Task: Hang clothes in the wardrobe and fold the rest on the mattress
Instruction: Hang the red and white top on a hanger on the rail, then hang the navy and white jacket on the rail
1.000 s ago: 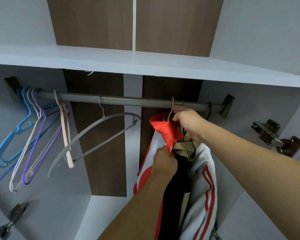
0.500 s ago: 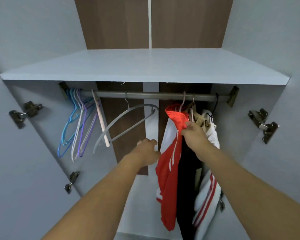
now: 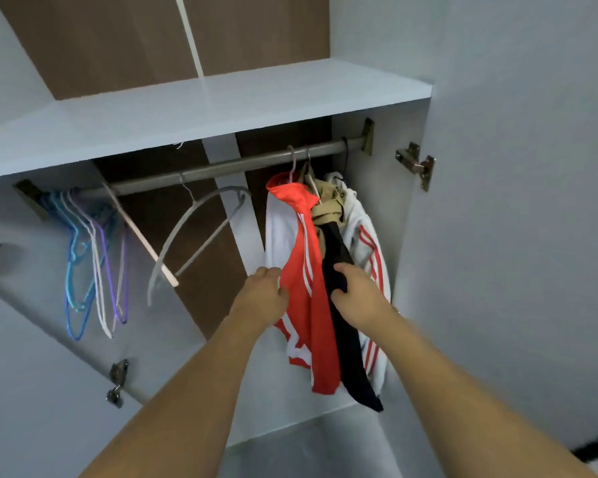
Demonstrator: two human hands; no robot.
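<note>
Wardrobe interior: metal rail (image 3: 221, 167) under a white shelf (image 3: 221, 108). Empty plastic hangers (image 3: 94, 257) crowd its left end; a grey hanger (image 3: 194, 232) swings alone. Left hand (image 3: 265, 294) pinches the red striped jersey (image 3: 308, 288); right hand (image 3: 356, 291) grips the black garment (image 3: 349, 357) beside white striped fabric (image 3: 370, 250).

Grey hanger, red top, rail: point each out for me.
Grey hanger (image 3: 187, 232), head view, on its curved arm.
Red top (image 3: 299, 270), head view, on its red front.
Rail (image 3: 228, 166), head view, on the bare middle.

Head view, close, tilted, perhaps upward, into wardrobe (image 3: 377, 91).
</note>
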